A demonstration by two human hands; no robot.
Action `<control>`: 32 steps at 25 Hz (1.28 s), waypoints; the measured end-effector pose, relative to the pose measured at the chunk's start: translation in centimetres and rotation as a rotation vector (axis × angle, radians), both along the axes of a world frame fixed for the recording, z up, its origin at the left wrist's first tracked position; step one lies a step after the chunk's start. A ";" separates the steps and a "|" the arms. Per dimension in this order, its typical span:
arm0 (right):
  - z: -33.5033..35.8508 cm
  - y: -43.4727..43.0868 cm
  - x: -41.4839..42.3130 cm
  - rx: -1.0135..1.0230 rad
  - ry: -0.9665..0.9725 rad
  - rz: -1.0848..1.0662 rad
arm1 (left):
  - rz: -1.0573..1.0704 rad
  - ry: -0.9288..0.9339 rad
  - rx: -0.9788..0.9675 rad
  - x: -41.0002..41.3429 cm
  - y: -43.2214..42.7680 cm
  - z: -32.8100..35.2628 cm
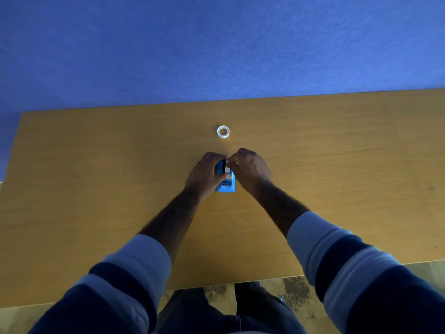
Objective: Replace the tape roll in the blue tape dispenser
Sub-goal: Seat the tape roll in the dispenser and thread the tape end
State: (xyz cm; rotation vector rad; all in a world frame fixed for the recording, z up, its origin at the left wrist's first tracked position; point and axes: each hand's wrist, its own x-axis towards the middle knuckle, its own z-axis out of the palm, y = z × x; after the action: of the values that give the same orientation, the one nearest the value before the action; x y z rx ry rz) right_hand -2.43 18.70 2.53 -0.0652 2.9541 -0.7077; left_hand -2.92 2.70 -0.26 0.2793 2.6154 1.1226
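at frame centre the left hand (204,174) clamps the blue tape dispenser (225,183) on the wooden table (96,177); the right hand (249,168) pinches its tape roll (226,166). brace the base, lift straight. a spare white tape ring (223,131) waits just above.

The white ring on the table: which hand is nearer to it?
Right. The right hand lies just below the ring, slightly to the right. The left hand is a little farther, below and left, gripping the dispenser.
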 end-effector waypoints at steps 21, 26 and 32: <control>-0.2 0.3 -0.3 -0.171 -0.067 -0.023 | -0.024 -0.057 0.041 -0.8 -0.2 0.0; -0.2 0.7 -1.3 -0.172 -0.140 -0.031 | -0.021 -0.050 0.027 -0.9 -0.2 0.0; 0.0 0.7 -1.7 -0.306 -0.220 -0.137 | -0.028 -0.038 0.014 -0.6 -0.1 0.1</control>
State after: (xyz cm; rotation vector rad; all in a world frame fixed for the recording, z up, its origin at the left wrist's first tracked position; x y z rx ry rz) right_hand -4.16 19.43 2.49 0.1807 2.6384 -1.1035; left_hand -3.55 2.55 -0.18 0.2942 2.5637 1.1259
